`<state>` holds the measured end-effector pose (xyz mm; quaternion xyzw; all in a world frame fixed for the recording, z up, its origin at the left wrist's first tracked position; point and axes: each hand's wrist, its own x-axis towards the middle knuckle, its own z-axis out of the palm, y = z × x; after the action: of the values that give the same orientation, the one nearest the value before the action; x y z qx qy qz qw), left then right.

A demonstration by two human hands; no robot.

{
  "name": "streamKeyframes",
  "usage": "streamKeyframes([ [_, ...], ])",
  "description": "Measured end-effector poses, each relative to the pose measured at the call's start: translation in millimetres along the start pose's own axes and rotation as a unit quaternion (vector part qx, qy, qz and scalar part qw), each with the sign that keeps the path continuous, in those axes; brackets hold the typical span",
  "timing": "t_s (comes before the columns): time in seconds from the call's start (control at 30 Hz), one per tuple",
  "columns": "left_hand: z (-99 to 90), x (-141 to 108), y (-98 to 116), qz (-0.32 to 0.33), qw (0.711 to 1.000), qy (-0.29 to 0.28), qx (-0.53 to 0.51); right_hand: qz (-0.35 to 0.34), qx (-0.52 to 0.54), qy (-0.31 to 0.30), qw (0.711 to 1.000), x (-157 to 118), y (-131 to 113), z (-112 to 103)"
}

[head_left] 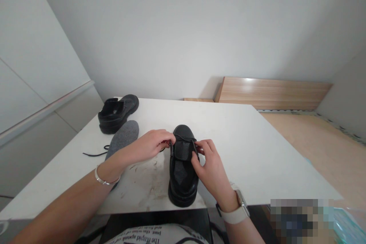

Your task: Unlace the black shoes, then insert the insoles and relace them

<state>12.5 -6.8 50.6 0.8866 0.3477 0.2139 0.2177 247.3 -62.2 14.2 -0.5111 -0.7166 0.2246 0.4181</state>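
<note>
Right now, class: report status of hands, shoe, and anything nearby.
Left hand and right hand pinch lace at near shoe. Insole, second shoe lie left, apart.

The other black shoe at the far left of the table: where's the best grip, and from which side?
Probably the raised heel collar of the second shoe, from above: its opening faces up toward the camera and nothing covers it. The left hand is nearer.

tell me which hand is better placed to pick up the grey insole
Left, probably. The left hand pinches the lace at the near shoe, right beside the grey insole; the right hand is across the shoe.
</note>
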Motion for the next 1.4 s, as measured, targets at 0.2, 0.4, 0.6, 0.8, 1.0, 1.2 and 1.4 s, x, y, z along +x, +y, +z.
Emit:
streamKeyframes([
  [0.2,2.3,-2,-6,0.002,1.000,0.023,-0.014,0.002,0.005,0.004,1.000,-1,1,1],
  [0.4,9.9,-5,-11,-0.033,0.995,0.068,-0.066,-0.001,0.006,0.016,1.000,-2,2,3],
  [0.6,16.1,-7,-14,-0.071,0.988,0.091,-0.104,-0.005,0.007,0.026,1.000,-3,0,3],
  [0.8,16.5,-8,-13,-0.085,0.985,0.097,-0.119,-0.006,0.007,0.032,0.999,-3,-1,3],
  [1.0,18.5,-5,-13,-0.076,0.981,0.093,-0.155,-0.009,0.008,0.032,0.999,-3,1,4],
  [1.2,21.1,-2,-12,-0.070,0.983,0.100,-0.137,-0.012,0.011,0.035,0.999,-3,1,4],
  [1.4,20.1,0,-12,-0.065,0.988,0.110,-0.092,-0.011,0.007,0.034,0.999,-4,1,3],
])
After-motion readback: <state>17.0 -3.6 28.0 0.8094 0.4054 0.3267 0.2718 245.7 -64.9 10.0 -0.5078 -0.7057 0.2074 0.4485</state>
